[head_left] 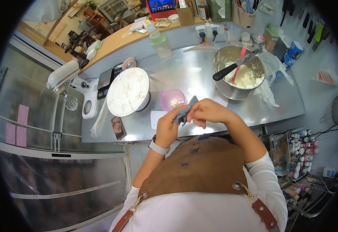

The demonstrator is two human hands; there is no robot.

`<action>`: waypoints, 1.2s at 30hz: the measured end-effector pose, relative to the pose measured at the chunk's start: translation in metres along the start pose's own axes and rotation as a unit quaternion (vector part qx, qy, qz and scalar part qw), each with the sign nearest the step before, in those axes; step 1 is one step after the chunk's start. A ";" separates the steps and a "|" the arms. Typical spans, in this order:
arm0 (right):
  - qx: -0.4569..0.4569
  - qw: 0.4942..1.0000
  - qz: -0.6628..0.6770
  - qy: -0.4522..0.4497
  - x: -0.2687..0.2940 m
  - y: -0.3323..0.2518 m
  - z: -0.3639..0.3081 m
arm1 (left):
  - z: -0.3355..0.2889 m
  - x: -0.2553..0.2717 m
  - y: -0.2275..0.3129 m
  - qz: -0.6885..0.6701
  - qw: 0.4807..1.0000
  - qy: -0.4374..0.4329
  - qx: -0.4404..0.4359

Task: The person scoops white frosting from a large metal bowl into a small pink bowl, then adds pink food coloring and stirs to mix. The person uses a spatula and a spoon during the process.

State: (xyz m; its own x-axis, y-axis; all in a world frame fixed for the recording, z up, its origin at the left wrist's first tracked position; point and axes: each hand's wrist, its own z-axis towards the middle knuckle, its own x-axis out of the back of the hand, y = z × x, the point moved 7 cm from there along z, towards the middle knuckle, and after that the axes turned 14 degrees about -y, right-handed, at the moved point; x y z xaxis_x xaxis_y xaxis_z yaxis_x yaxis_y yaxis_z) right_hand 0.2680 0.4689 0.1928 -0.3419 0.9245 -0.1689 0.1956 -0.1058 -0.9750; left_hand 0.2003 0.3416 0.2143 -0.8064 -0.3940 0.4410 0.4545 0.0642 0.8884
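Observation:
A small grey cloth [186, 111] is bunched between my two hands, in front of my brown apron. My left hand [167, 127], with a watch on its wrist, is closed on the cloth's left side. Against its right side are the curled fingers of my right hand [207, 112]. Just beyond the hands sits a pink bowl [168, 95] with some white cream in it. Farther right stands a steel mixing bowl [234, 92] of white cream. A black-handled spatula [225, 72] and a red-pink scraper [238, 65] rest across it.
A white round turntable [128, 92] stands on the steel table [192, 69] to the left, near a phone [118, 128] at the front edge. A stand mixer [84, 94] is farther left. Knives [312, 31] hang on the right wall, above a rack of small bottles [302, 150].

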 end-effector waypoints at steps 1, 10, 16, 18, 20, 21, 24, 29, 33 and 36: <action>0.038 0.998 0.024 0.032 0.011 -0.003 -0.008 | -0.001 0.002 -0.011 -0.036 0.999 0.005 0.026; 0.068 0.989 0.029 0.131 0.019 0.024 -0.031 | -0.001 -0.005 -0.056 -0.368 0.922 0.027 0.117; 0.085 0.974 0.092 0.187 0.031 0.091 -0.065 | 0.013 -0.040 -0.058 -0.297 0.929 -0.173 0.134; 0.038 0.967 0.056 0.247 0.049 0.114 -0.109 | 0.011 -0.043 -0.065 -0.248 0.931 -0.236 0.131; 0.036 0.950 0.098 0.295 0.059 0.139 -0.159 | 0.003 -0.043 -0.077 -0.234 0.922 -0.264 0.156; 0.009 0.941 0.103 0.322 0.068 0.154 -0.183 | -0.003 -0.042 -0.086 -0.224 0.918 -0.266 0.188; -0.046 0.895 0.096 0.433 0.104 0.197 -0.241 | -0.025 -0.053 -0.104 -0.276 0.873 -0.307 0.261; -0.288 0.530 -0.492 0.628 0.124 0.188 -0.280 | -0.043 -0.068 -0.108 -0.297 0.825 -0.381 0.294; -0.212 0.726 -0.255 0.602 0.135 0.186 -0.262 | -0.044 -0.055 -0.099 -0.235 0.856 -0.388 0.247; -0.178 0.776 -0.109 0.595 0.130 0.155 -0.255 | -0.049 -0.042 -0.098 -0.202 0.878 -0.374 0.221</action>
State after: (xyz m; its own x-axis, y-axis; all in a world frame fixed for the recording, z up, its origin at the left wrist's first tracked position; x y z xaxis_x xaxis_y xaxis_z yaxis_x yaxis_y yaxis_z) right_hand 0.4883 0.6660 0.0562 0.6472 0.6129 0.4534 0.5661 0.0120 -0.8243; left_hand 0.2082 0.3066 0.1028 -0.9659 0.2355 -0.1074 0.0171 0.4722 0.8813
